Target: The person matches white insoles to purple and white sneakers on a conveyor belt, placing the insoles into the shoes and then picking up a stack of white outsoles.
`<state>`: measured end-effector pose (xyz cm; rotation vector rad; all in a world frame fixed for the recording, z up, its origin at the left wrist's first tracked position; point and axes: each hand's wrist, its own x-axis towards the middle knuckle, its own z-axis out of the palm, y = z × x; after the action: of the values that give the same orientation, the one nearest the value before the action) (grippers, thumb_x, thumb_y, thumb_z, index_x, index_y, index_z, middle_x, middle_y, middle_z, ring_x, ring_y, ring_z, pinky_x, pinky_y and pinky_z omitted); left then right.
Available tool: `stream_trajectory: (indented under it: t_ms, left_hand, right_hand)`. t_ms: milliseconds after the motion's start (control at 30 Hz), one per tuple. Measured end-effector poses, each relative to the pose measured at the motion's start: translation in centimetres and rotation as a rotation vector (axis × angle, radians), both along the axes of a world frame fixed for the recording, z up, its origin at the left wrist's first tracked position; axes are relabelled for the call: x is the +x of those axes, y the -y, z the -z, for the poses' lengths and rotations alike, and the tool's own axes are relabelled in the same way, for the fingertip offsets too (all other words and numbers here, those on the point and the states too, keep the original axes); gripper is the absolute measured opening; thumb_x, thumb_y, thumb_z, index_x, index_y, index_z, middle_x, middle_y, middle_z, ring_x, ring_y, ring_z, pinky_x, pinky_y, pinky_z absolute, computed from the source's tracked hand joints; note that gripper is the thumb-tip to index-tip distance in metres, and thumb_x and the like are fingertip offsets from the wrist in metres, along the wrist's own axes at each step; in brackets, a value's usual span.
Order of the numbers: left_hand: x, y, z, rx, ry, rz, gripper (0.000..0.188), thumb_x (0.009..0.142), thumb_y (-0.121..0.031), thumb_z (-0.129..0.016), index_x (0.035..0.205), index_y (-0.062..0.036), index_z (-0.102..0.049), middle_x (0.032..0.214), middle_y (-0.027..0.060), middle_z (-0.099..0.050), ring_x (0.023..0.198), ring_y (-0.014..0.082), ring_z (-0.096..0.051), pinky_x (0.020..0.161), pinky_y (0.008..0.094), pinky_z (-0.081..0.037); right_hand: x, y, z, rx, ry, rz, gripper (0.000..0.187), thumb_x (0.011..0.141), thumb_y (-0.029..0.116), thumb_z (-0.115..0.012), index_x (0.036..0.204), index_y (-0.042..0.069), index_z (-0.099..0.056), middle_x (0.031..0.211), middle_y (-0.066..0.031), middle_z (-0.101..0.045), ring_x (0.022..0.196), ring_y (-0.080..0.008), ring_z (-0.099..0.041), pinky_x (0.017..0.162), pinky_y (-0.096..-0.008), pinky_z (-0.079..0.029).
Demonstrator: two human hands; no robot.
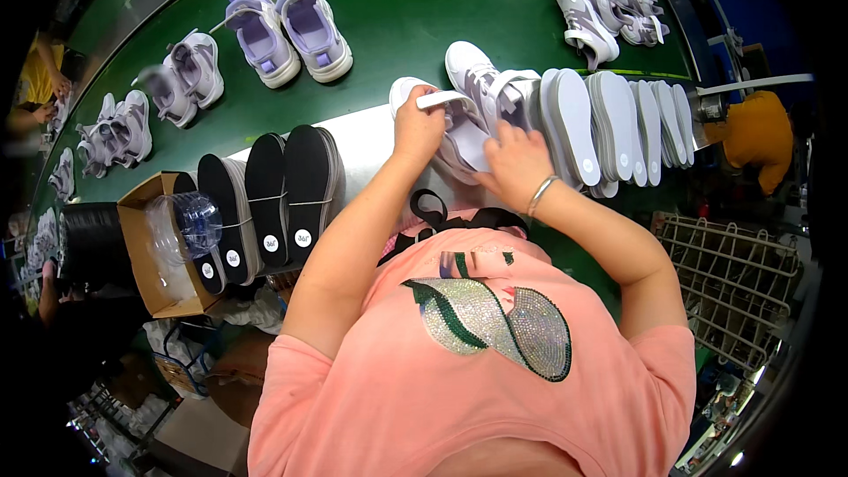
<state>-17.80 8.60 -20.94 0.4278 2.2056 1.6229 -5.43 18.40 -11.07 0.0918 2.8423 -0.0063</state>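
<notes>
Pink shirt (477, 389) nearest. Left hand (417, 128) clamped on shoe (459, 124), right hand (515, 162) flat on insole; press evenly, keep shoe steady.

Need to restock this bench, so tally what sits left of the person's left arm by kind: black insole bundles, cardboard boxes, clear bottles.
Black insole bundles, each with a round white sticker: 4
Cardboard box: 1
Clear plastic bottle, lying in the box: 1
Total: 6
</notes>
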Motion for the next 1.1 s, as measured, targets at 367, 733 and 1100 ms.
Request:
stream_trajectory:
  t_ms: [367, 733, 1100]
  left_hand:
    - [0.1, -0.5, 0.1, 0.01, -0.025, 0.015, 0.016, 0.078, -0.012, -0.051, 0.09, -0.0018, -0.053, 0.076, 0.0149, -0.059, 0.071, 0.0273, -0.056, 0.063, 0.0328, -0.044]
    - [0.6, -0.7, -1.4, 0.218, 0.305, 0.015, 0.017, 0.081, -0.012, -0.052, 0.093, 0.0012, -0.051, 0.072, 0.0096, -0.058, 0.062, 0.0143, -0.056, 0.052, 0.0265, -0.044]
    - [-0.7, -1.6, 2.3, 0.202, 0.147, 0.047, 0.015, 0.087, -0.013, -0.045, 0.092, 0.0009, -0.049, 0.067, 0.006, -0.057, 0.054, 0.0113, -0.053, 0.048, 0.0221, -0.039]
  right_hand:
    - [-1.6, -0.4, 1.7, -0.014, -0.03, -0.238, 0.011, 0.069, 0.011, -0.054, 0.073, 0.005, -0.061, 0.078, -0.0109, -0.06, 0.077, -0.0252, -0.057, 0.065, -0.032, -0.047]
    - [-5.7, -1.0, 5.2, -0.107, 0.356, -0.073, 0.017, 0.067, 0.011, -0.054, 0.079, 0.004, -0.064, 0.082, -0.0158, -0.062, 0.079, -0.0278, -0.061, 0.069, -0.0359, -0.047]
    - [-6.7, -0.1, 4.3, -0.052, 0.344, 0.029, 0.025, 0.075, 0.019, -0.049, 0.091, 0.007, -0.063, 0.093, -0.0138, -0.062, 0.089, -0.025, -0.059, 0.075, -0.0326, -0.046]
